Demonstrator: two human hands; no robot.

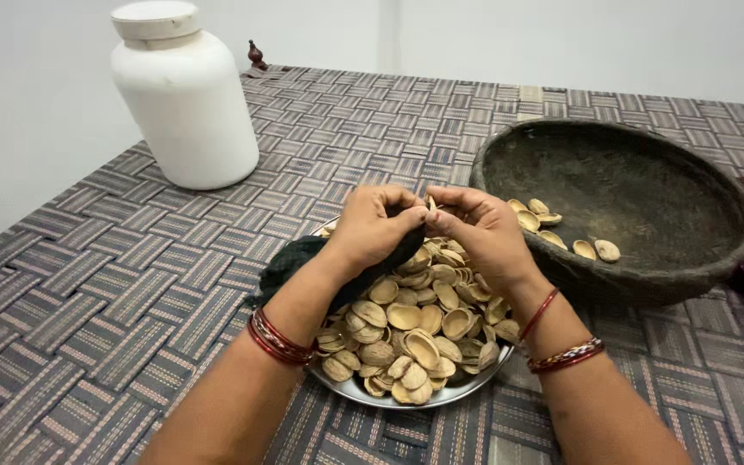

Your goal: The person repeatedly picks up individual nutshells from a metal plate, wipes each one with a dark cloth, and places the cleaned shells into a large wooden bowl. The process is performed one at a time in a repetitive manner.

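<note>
One package is here: a white plastic jar [184, 99] with a white lid [156, 19]. It stands upright at the far left on the woven mat [88, 284].

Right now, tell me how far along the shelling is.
Done: only a few shells lie in the dark bowl. In hand: the left hand and right hand pinch one shell between them above the steel plate. Left: a heaped pile of shells fills that plate.
</note>
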